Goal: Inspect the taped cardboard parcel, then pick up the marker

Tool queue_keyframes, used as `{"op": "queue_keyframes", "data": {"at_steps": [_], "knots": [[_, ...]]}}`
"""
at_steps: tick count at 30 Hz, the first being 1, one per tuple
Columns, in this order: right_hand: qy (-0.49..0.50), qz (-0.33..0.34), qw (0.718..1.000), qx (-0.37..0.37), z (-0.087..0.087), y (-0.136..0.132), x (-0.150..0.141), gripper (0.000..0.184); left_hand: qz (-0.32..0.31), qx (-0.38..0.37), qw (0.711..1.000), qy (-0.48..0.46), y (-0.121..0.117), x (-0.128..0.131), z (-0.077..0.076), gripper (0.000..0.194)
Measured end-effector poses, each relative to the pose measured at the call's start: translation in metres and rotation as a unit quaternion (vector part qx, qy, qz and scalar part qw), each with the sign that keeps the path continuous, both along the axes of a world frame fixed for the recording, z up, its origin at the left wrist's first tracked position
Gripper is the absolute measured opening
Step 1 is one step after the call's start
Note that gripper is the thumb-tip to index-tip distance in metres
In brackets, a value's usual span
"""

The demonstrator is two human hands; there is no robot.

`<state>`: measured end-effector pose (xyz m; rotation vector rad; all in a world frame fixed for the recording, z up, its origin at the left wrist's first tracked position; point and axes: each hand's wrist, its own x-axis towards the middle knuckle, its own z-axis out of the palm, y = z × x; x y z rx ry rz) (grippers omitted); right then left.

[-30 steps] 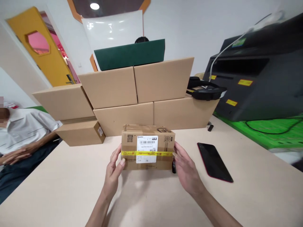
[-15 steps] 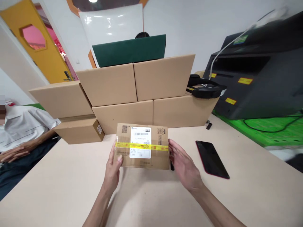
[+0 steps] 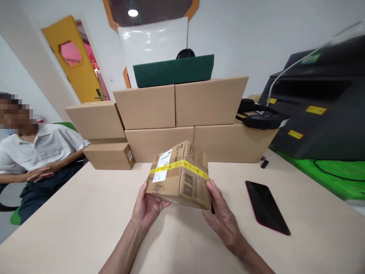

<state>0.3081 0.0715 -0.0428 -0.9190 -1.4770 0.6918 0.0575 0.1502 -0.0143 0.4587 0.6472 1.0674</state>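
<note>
- Head view: the left hand (image 3: 148,208) is cupping the lower edge of a taped cardboard parcel (image 3: 179,176), its fingers spread open.
- The right hand (image 3: 224,217) is gripping the parcel's opposite lower corner, its fingers loosely curled.
- The parcel is sitting tilted between both hands, over a pale table (image 3: 85,205), near a black smartphone (image 3: 265,207).

Two hands (image 3: 148,208) (image 3: 224,222) — one parcel (image 3: 179,186), six cartons (image 3: 211,102), one phone (image 3: 266,207).
</note>
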Motion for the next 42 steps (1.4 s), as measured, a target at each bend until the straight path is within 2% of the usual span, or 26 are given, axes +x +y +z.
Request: {"op": "queue_keyframes", "data": {"at_steps": [3, 7, 13, 16, 20, 24, 26, 30, 31, 35, 42], "knots": [[-0.037, 0.003, 0.999, 0.028, -0.003, -0.003, -0.002, 0.072, -0.04, -0.01, 0.999, -0.016, 0.001, 0.0, -0.004, 0.047], [-0.058, -0.014, 0.996, 0.066, 0.003, -0.004, -0.006, 0.075, -0.064, -0.009, 0.998, -0.019, 0.001, 0.001, -0.008, 0.05], [-0.066, -0.084, 0.99, 0.092, 0.018, -0.001, -0.007, 0.074, -0.088, 0.05, 0.995, 0.005, -0.005, 0.005, -0.006, 0.065], [-0.067, -0.107, 0.988, 0.086, 0.02, 0.001, -0.005, 0.07, -0.065, 0.113, 0.989, 0.066, -0.008, 0.004, -0.005, 0.065], [-0.057, -0.125, 0.989, 0.063, 0.017, 0.004, -0.003, 0.069, -0.003, 0.201, 0.963, 0.18, -0.007, -0.002, -0.009, 0.051], [0.003, -0.111, 0.994, 0.02, 0.016, 0.008, 0.001, 0.07, 0.05, 0.243, 0.943, 0.223, -0.003, -0.005, -0.016, 0.049], [0.063, -0.088, 0.994, -0.008, 0.017, 0.011, 0.003, 0.07, 0.067, 0.294, 0.917, 0.26, -0.003, -0.006, -0.017, 0.057], [0.201, -0.083, 0.975, -0.051, 0.014, 0.022, 0.006, 0.066, 0.088, 0.424, 0.822, 0.369, -0.01, -0.002, -0.011, 0.079], [0.236, -0.09, 0.965, -0.068, 0.011, 0.026, 0.007, 0.063, 0.098, 0.441, 0.806, 0.382, -0.013, 0.0, -0.008, 0.082], [0.341, -0.095, 0.926, -0.129, 0.001, 0.04, 0.011, 0.045, 0.129, 0.48, 0.766, 0.407, -0.024, 0.009, 0.007, 0.084], [0.427, -0.022, 0.886, -0.182, -0.008, 0.047, 0.012, 0.035, 0.1, 0.529, 0.709, 0.456, -0.038, 0.015, 0.033, 0.078]]}}
